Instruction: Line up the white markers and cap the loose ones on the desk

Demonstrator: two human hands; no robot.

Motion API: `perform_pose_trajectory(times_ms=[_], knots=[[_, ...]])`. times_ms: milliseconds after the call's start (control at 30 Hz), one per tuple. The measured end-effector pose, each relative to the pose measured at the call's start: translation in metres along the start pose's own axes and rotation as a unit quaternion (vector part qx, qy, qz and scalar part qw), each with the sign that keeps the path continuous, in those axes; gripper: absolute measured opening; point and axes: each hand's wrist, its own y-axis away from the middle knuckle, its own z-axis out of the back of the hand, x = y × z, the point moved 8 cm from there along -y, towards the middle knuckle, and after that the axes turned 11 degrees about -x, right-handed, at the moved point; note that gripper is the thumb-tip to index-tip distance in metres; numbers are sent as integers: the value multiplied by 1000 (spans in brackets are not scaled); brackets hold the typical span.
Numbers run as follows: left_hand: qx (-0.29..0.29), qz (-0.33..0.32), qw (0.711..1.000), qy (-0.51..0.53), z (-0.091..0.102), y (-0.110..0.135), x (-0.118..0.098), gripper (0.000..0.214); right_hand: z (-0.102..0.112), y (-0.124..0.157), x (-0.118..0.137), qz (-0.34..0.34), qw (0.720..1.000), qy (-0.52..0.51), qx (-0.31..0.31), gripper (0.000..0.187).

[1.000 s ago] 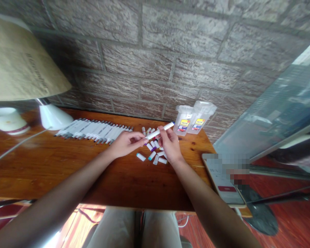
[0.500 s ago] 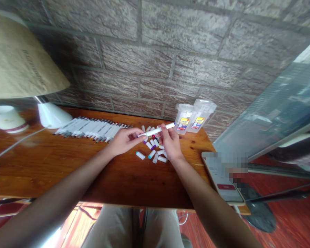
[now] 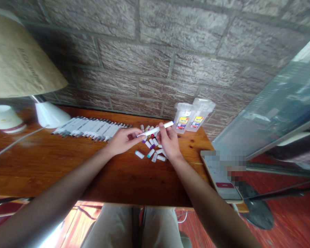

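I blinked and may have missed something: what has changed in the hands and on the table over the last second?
The white marker now reaches farther left, into the left hand, and slants less steeply; whether it slid or a cap went on, I cannot tell. The right hand still grips it, and neither lets go. The loose caps, row of markers and clear cases stayed put.

The white marker (image 3: 152,131) lies flatter across the grasp.
Its lower end, seen a second ago only at the left hand's (image 3: 121,140) thumb tip, now reaches in between thumb and fingers, and more length shows.
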Motion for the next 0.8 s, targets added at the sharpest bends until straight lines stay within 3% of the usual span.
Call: perform_pose_trajectory(times_ms=[533,800], knots=[[6,-9,1000,3,0,1,-3,29,-3,3,0,21,998,49,12,39],[0,-7,1000,4,2,0,-3,29,-5,3,-1,9,1000,19,18,32]])
